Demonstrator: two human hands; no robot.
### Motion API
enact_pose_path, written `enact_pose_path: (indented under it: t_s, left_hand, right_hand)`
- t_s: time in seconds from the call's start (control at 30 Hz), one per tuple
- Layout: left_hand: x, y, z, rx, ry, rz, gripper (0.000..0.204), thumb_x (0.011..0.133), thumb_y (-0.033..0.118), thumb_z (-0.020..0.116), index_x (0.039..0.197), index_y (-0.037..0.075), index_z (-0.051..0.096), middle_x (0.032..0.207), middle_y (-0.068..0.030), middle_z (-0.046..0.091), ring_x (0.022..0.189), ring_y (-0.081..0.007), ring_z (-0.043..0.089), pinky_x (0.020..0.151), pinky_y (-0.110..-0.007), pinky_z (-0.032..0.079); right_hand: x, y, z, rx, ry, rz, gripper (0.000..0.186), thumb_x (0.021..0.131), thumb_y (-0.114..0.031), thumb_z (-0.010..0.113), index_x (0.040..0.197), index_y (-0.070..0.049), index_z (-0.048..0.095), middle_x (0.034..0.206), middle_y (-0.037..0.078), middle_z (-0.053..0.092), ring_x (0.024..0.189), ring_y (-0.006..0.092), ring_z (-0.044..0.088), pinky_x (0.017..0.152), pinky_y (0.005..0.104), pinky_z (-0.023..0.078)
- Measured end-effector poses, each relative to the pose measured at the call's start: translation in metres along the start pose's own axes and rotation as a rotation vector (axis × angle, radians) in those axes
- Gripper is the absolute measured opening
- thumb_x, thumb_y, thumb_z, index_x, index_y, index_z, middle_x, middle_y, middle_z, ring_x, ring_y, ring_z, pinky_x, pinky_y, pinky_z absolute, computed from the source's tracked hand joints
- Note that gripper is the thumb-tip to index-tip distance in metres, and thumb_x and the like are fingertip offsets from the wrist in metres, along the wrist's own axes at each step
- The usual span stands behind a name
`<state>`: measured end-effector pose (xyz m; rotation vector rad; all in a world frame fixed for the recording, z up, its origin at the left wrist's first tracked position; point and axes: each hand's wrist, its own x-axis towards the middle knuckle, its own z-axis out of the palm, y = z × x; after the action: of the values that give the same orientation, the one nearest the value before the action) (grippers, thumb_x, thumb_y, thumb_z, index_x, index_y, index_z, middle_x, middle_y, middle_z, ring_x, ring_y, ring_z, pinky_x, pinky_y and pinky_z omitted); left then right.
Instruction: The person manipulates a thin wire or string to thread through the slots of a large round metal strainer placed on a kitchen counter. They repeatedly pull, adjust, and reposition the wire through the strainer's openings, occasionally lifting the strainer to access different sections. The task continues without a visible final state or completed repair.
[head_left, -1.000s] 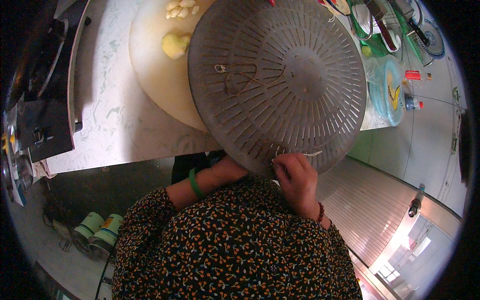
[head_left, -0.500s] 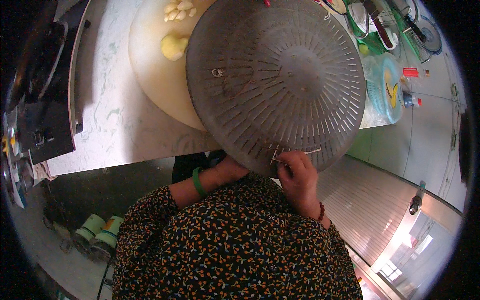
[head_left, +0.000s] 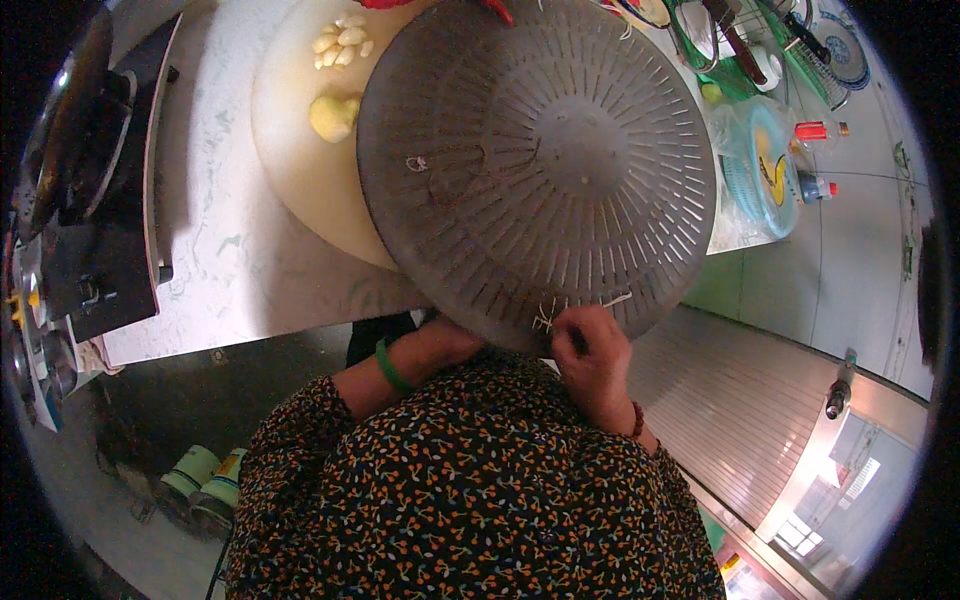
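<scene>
A large round grey slotted basket (head_left: 585, 180), its ribbed base facing me, leans over the counter's front edge close to my body. A white string (head_left: 618, 300) is threaded through slots near its lower rim, beside a knotted bit. My right hand (head_left: 592, 350), with a dark red bead bracelet, is closed in a pinch on the string against the basket. My left hand (head_left: 448, 341), with a green bangle on the wrist, reaches behind the lower left rim, its fingers hidden by the basket. A second small loop (head_left: 416, 163) of string sits at the basket's left side.
Under the basket lies a round cutting board (head_left: 300, 190) with peeled garlic cloves (head_left: 340, 40), a ginger piece (head_left: 333, 117) and red peppers (head_left: 497, 10). A black stove (head_left: 100, 240) stands left. Right are a blue plastic basket (head_left: 770, 175), bottles (head_left: 815, 186) and a dish rack (head_left: 800, 55).
The view has shifted slightly, so basket and board appear a little to the left and more red peppers show at the top. My right hand stays at the string; my left hand stays behind the rim.
</scene>
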<state>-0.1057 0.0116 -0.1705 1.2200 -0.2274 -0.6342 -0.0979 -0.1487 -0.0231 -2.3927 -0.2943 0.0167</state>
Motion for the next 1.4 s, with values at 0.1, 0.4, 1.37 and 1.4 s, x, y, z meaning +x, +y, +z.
enact_pose_path:
  t_s: [0.1,0.4,1.37,1.4]
  left_hand:
    - [0.002,-0.031,0.003,-0.158,0.025,0.07,0.041,0.09,0.019,0.044,0.128,0.003,0.04,0.135,-0.015,0.038,0.123,-0.0263,0.036,0.104,-0.038,0.027]
    - [-0.079,0.115,-0.053,0.315,-0.191,-0.183,0.038,0.08,0.015,0.057,0.116,0.004,0.052,0.102,-0.01,0.061,0.091,-0.0189,0.058,0.085,-0.032,0.043]
    - [-0.009,0.178,-0.009,0.936,0.398,0.267,0.007,0.072,0.006,0.057,0.079,0.005,0.06,0.079,-0.0116,0.057,0.072,-0.0312,0.057,0.063,-0.038,0.047]
    - [-0.003,0.182,0.004,0.855,0.385,0.342,0.008,0.073,0.007,0.057,0.079,0.004,0.06,0.08,-0.0118,0.057,0.072,-0.0314,0.058,0.064,-0.038,0.047]
  right_hand:
    - [0.001,-0.001,-0.002,0.055,-0.007,0.023,0.014,0.071,0.005,0.06,0.081,-0.004,0.058,0.072,0.006,0.055,0.062,0.0139,0.054,0.057,0.024,0.044]
    - [-0.011,0.003,-0.008,0.356,0.152,0.291,0.009,0.074,0.002,0.061,0.08,-0.005,0.061,0.076,0.004,0.06,0.066,0.0103,0.056,0.058,0.0227,0.045]
    - [-0.002,0.003,-0.025,0.261,0.112,0.174,0.01,0.072,-0.002,0.06,0.08,-0.006,0.057,0.069,0.009,0.057,0.059,0.0194,0.056,0.054,0.0293,0.045]
    - [-0.001,0.002,-0.024,0.248,0.107,0.165,0.01,0.072,-0.002,0.06,0.08,-0.006,0.057,0.069,0.009,0.057,0.059,0.0196,0.057,0.054,0.0293,0.046]
